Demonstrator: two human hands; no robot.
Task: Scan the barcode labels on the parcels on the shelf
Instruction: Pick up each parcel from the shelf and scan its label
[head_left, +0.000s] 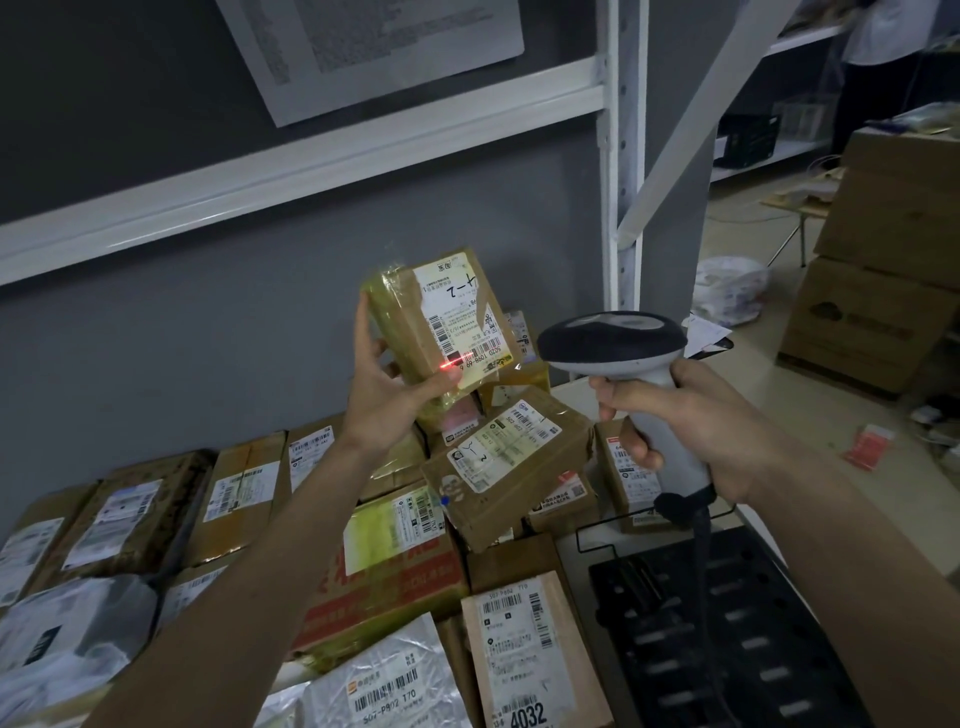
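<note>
Head view: left hand (387, 387) holds a small brown cardboard parcel wrapped in clear yellowish tape (434, 322) up in the air above the shelf, fingers curled behind its left edge, thumb pressed on the lower front. Its white shipping label (465, 325) faces the camera, turned upside down. A red laser line (457, 362) crosses the barcode at the label's lower edge, just beside the thumb. Right hand (691, 426) grips the pale handle of a grey-and-black handheld barcode scanner (613, 338), head aimed left at the parcel, dark cable trailing down. Below, labelled brown cardboard boxes and grey plastic mailers (363, 545) crowd the white metal shelf (623, 156). A black slotted plastic tray (727, 623) sits lower right.
</note>
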